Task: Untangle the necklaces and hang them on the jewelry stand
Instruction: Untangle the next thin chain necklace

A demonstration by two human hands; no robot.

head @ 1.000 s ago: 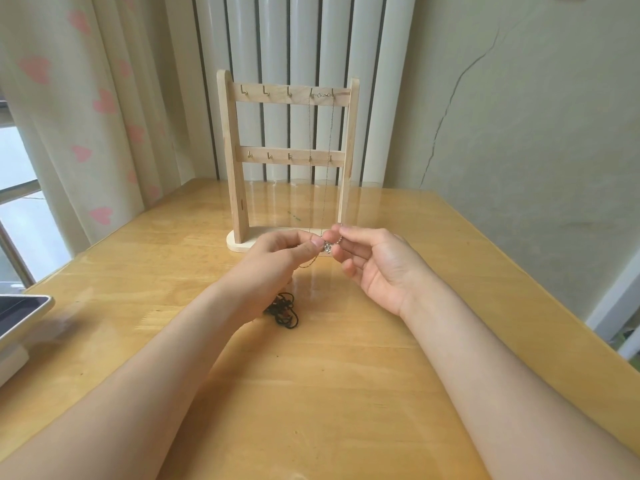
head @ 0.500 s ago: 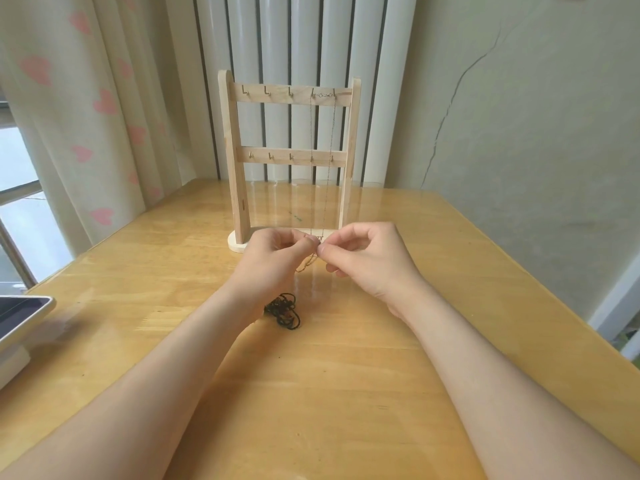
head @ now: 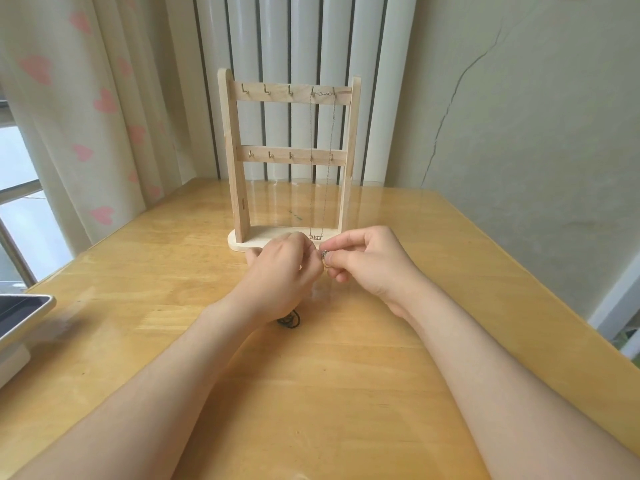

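Silver pendant in pinch: L hand, R hand

Seen from beside the worktop, the person's left forearm and right forearm were bare along all their visible length, smooth and slender, broadening toward the near edge. The left hand and right hand were bare too, slim-fingered; the nails were too small to judge.
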